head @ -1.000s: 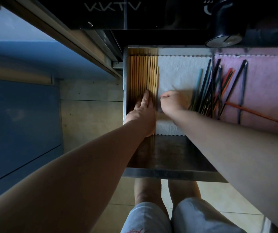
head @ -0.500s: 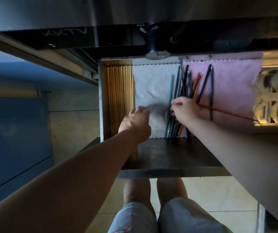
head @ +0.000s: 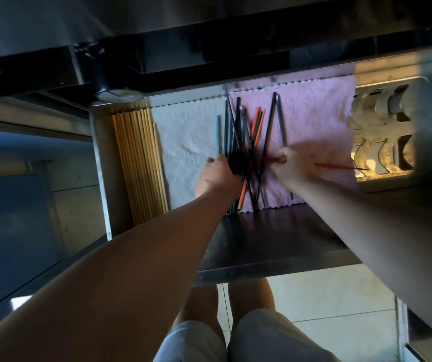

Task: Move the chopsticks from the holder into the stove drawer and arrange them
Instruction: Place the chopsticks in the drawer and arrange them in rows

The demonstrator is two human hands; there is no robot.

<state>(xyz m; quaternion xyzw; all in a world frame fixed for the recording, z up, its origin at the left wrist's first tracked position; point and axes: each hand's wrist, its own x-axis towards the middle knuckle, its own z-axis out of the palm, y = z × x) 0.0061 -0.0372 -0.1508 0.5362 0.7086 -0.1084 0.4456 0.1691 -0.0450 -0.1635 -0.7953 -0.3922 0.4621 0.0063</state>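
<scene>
The open stove drawer (head: 100, 163) holds a neat row of pale wooden chopsticks (head: 139, 165) along its left side. In the middle, a crossed heap of dark, teal and orange chopsticks (head: 246, 142) lies over the seam between a white cloth (head: 186, 142) and a pink cloth (head: 311, 121). My left hand (head: 217, 176) is closed around the near ends of the dark chopsticks. Right of the heap, my right hand (head: 290, 165) pinches a red chopstick (head: 340, 166) that points to the right.
A cut-out metal holder (head: 382, 137) stands at the drawer's right end. The dark stove front with a knob (head: 118, 94) overhangs the back. The drawer's near part (head: 275, 239) is bare dark metal. Blue cabinets (head: 11, 218) are at left; my knees and a tiled floor lie below.
The view has swung to the right. My left hand has left the wooden row and now grips the dark heap. My right hand has shifted to the red chopstick.
</scene>
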